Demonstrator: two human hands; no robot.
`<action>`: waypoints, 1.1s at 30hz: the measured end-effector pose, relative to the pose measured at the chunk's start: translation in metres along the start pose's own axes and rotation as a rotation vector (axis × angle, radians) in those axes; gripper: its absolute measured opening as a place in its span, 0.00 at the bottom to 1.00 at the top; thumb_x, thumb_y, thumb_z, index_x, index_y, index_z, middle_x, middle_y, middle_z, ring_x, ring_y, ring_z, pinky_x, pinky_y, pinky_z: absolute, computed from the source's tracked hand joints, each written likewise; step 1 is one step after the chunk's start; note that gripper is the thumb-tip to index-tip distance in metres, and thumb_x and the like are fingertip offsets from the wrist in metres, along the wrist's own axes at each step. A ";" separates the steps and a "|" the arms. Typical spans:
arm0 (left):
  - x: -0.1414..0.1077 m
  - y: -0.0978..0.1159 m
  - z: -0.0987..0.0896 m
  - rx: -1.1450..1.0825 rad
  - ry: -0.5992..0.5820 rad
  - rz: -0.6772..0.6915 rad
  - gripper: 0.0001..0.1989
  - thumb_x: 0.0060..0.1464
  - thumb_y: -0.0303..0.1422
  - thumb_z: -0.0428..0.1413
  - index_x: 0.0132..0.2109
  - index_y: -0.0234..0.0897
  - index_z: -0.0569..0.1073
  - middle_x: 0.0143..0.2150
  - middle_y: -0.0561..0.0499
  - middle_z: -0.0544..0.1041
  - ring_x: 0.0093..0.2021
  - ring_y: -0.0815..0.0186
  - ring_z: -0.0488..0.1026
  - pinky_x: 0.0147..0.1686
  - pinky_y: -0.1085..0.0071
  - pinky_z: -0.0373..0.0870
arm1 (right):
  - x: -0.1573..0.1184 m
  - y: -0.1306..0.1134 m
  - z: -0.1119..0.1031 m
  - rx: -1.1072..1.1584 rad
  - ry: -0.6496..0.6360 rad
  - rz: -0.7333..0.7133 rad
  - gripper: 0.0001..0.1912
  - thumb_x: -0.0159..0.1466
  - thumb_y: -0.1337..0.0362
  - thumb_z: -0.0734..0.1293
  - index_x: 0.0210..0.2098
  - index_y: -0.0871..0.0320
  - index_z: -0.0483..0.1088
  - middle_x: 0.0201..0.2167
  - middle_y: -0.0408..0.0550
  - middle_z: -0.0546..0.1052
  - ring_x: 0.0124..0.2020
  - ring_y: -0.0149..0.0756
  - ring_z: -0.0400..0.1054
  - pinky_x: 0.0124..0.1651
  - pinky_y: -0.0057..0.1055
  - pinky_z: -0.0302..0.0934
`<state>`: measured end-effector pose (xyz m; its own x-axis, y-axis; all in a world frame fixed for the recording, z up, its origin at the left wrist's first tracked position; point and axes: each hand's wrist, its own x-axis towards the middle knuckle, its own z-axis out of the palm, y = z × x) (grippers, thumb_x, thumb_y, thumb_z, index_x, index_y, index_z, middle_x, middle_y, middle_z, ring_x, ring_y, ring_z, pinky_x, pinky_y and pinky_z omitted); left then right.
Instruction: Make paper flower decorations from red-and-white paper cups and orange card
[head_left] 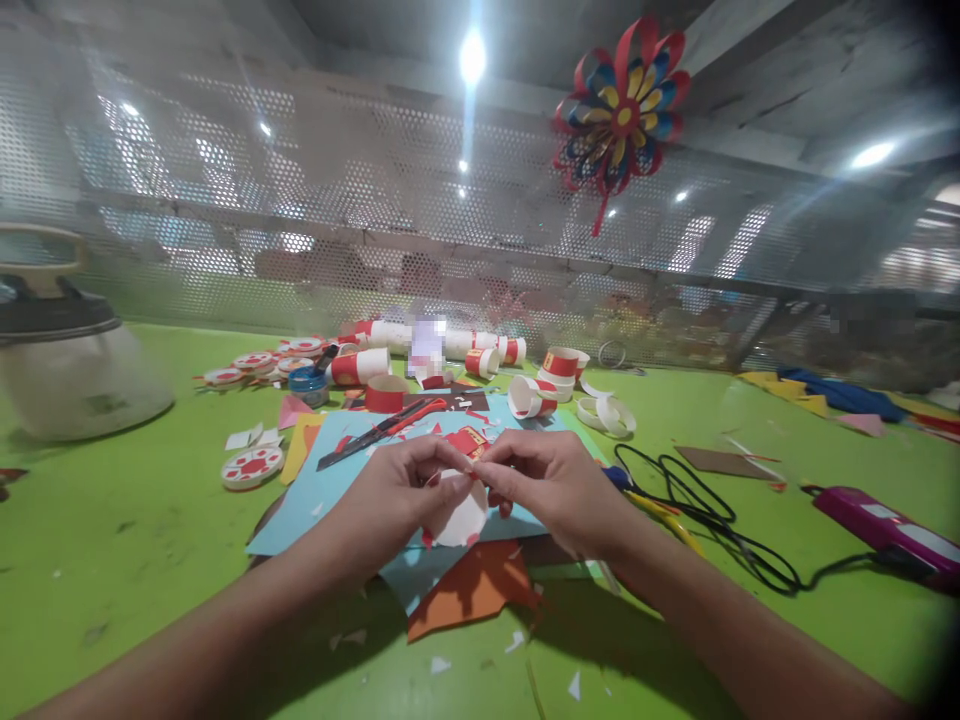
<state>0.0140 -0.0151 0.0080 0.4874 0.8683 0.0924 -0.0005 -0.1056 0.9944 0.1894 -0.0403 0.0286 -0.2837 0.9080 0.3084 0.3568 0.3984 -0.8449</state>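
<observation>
A round white paper disc (459, 515) with small red bits along its rim is held up over the blue paper sheets (300, 515). My left hand (420, 485) is closed on the disc, thumb lying over its face. At the disc's upper edge, my right hand (551, 490) pinches a small red paper piece, its fingertips meeting those of the left. Just behind the hands lie red paper scraps (466, 440) with yellow print. A red and black utility knife (382, 432) rests on the blue sheets. Orange paper (472, 590) sticks out below.
Cut paper cups (532, 397) and finished red-and-white discs (253, 466) lie around the mat. A blue jar (307, 385) stands behind left. Black cable (697, 500) loops to a purple power strip (885, 530) on the right. A large plastic container (82, 380) stands far left.
</observation>
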 end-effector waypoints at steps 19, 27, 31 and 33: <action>-0.004 0.004 0.000 -0.086 -0.041 0.128 0.10 0.51 0.37 0.60 0.38 0.37 0.69 0.23 0.58 0.72 0.18 0.75 0.65 0.15 0.80 0.59 | -0.001 0.005 0.009 0.763 -0.134 0.349 0.09 0.57 0.63 0.71 0.30 0.59 0.67 0.22 0.41 0.69 0.20 0.26 0.64 0.21 0.23 0.57; -0.005 0.005 0.000 -0.107 -0.029 0.118 0.11 0.51 0.36 0.60 0.40 0.37 0.68 0.20 0.60 0.68 0.17 0.76 0.63 0.15 0.82 0.58 | -0.004 -0.002 0.013 0.787 -0.092 0.364 0.12 0.56 0.61 0.71 0.31 0.58 0.65 0.23 0.39 0.67 0.19 0.23 0.61 0.21 0.21 0.56; -0.004 0.004 0.000 -0.081 -0.009 0.111 0.13 0.50 0.37 0.60 0.41 0.37 0.68 0.20 0.60 0.68 0.18 0.76 0.62 0.17 0.81 0.58 | -0.005 0.001 0.016 0.791 -0.079 0.351 0.11 0.57 0.61 0.71 0.34 0.58 0.66 0.24 0.39 0.68 0.20 0.23 0.61 0.22 0.21 0.55; -0.002 0.003 -0.001 -0.079 -0.008 0.089 0.16 0.49 0.38 0.60 0.42 0.37 0.68 0.22 0.59 0.69 0.20 0.74 0.65 0.20 0.79 0.61 | -0.005 0.005 0.018 0.795 -0.076 0.344 0.10 0.58 0.60 0.70 0.34 0.58 0.66 0.22 0.38 0.67 0.19 0.23 0.60 0.22 0.21 0.53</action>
<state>0.0120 -0.0170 0.0109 0.4894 0.8531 0.1808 -0.1125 -0.1439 0.9832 0.1767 -0.0457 0.0154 -0.3433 0.9389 -0.0266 -0.2861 -0.1315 -0.9491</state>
